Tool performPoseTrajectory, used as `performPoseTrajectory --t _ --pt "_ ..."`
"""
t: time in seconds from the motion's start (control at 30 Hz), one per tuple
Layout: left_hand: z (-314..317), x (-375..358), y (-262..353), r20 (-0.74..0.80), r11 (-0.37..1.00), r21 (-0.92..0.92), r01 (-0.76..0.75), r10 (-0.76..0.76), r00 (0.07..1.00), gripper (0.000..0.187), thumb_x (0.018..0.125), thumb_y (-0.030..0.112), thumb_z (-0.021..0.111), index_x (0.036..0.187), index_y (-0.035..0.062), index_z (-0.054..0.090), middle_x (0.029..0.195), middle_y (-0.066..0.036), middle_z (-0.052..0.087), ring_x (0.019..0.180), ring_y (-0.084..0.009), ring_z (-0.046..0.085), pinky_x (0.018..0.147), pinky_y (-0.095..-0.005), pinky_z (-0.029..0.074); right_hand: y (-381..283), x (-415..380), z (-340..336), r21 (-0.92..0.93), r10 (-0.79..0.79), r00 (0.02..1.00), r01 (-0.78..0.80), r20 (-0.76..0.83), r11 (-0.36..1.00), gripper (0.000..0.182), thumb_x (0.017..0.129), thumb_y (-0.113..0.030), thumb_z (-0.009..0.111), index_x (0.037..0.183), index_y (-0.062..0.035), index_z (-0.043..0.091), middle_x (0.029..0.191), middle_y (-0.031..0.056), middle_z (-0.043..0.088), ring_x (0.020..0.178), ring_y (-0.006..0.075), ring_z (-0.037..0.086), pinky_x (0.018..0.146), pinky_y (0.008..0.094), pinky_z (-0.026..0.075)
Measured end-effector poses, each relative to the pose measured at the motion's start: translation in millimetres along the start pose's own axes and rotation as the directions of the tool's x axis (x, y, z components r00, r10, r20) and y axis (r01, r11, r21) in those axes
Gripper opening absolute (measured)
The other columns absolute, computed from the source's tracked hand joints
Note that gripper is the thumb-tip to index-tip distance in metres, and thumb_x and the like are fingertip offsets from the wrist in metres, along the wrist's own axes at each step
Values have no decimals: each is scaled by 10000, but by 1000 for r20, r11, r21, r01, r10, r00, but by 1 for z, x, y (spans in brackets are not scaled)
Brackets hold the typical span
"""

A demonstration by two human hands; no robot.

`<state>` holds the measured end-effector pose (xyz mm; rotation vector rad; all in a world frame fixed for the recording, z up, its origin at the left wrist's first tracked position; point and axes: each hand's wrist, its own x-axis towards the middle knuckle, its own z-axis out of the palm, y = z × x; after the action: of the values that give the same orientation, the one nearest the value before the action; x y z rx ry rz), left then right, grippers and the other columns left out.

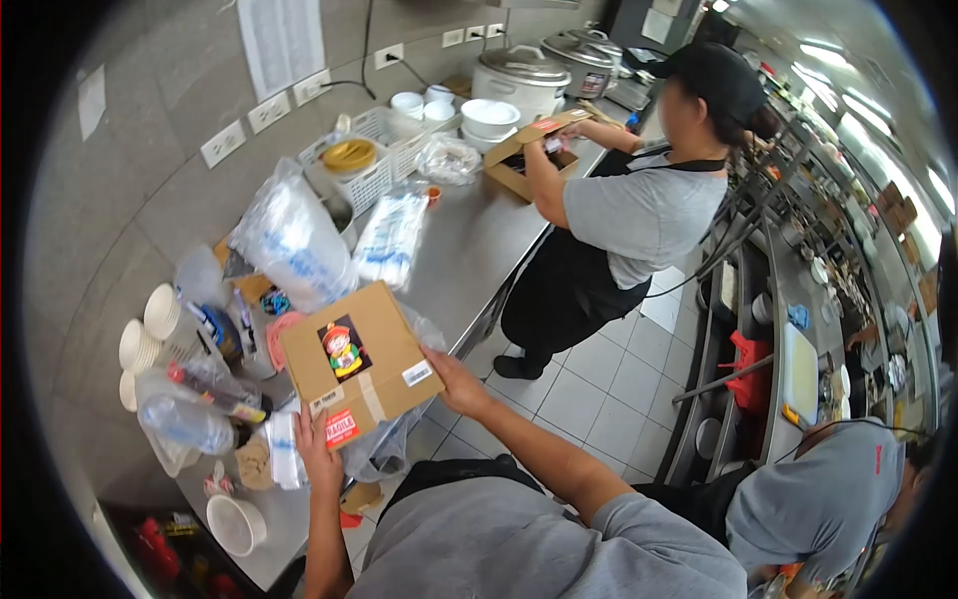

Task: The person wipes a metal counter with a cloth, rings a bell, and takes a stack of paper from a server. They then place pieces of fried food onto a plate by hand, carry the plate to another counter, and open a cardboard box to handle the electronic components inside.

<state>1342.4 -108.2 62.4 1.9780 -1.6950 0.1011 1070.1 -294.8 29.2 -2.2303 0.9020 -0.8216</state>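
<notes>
A closed brown cardboard box [299,351] is held between my two hands above the near end of the steel counter. On its lid are a colourful cartoon sticker, a strip of tape, a red label and a white barcode label. My left hand [318,451] grips the near left edge, beside the red label. Around the right edge, close to the barcode, my right hand [460,383] is closed. Clear plastic bags [294,240] lie just beyond the box, and crumpled clear plastic [384,449] shows beneath it.
Stacked white cups [150,334], plastic bottles and a white bowl [237,524] stand to the left. Baskets and rice cookers [521,82] line the wall. A co-worker [649,200] handles an open box [509,180] farther along; another person [818,499] bends at the right.
</notes>
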Motion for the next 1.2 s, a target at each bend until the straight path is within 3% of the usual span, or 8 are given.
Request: performPoseTrajectory --t 0.1,0.6,0.7,0.77,0.9,0.97,1.07,1.2 --pt "15 -8 -9 18 944 -315 98 -97 995 582 763 -111 490 1338 -19 506 1512 -260 332 1396 -437 337 1160 -442 272 -8 -2 5 20 11 999 -11 -31 1000 709 879 -111 556 1519 -64 254 1356 246 465 1228 435 480 1063 458 384" --pt "32 3 -31 -25 988 -150 -42 39 999 616 745 -91 619 1336 44 509 1405 -262 397 1250 -457 469 1058 -450 396 10 17 5 -240 124 991 -109 50 965 639 884 -226 576 1462 -76 346 1236 180 560 1183 356 536 1042 448 396" --pt "31 2 -27 -70 997 -53 -54 50 996 605 746 -39 654 1327 63 520 1371 -258 440 1246 -449 467 1051 -456 386 9 19 -6 -239 109 991 -86 83 967 739 845 -274 659 1474 -72 328 1238 193 562 1177 369 545 1042 439 410" --pt "36 2 -30 -114 997 -23 -70 67 991 605 750 -22 667 1330 68 520 1365 -254 447 1248 -445 463 1051 -457 383 -3 21 -26 -156 168 944 -128 285 979 872 794 -309 753 1488 -44 296 1273 209 535 1204 389 514 1009 455 433" --pt "42 0 -34 -129 991 -127 -38 22 991 598 755 9 697 1326 71 529 1373 -244 438 1247 -429 460 1053 -456 378 -1 19 -45 -53 45 967 -33 250 998 958 733 -280 826 1501 -82 289 1325 218 508 1145 400 561 960 445 474" --pt "45 0 -38 -130 990 -136 -34 16 991 595 756 18 706 1323 69 533 1375 -242 434 1249 -425 457 1052 -457 377 -31 30 -68 61 153 885 -200 440 978 976 710 -250 830 1511 -142 282 1276 222 563 1117 394 593 932 446 489" --pt "47 1 -46 -126 990 -129 -59 43 991 605 750 37 730 1321 67 532 1370 -237 432 1234 -423 461 1043 -456 384 -3 44 -47 -171 96 884 -19 457 985 948 711 -208 825 1500 -176 299 1192 207 626 1045 396 632 868 445 511" --pt "34 4 -42 -92 989 -112 -100 90 992 787 610 176 870 1312 65 534 1364 -217 419 1209 -420 466 1023 -463 402 -11 57 -49 -110 155 909 -121 388 987 875 732 -217 817 1480 -164 365 1051 187 671 1022 363 649 835 421 519"
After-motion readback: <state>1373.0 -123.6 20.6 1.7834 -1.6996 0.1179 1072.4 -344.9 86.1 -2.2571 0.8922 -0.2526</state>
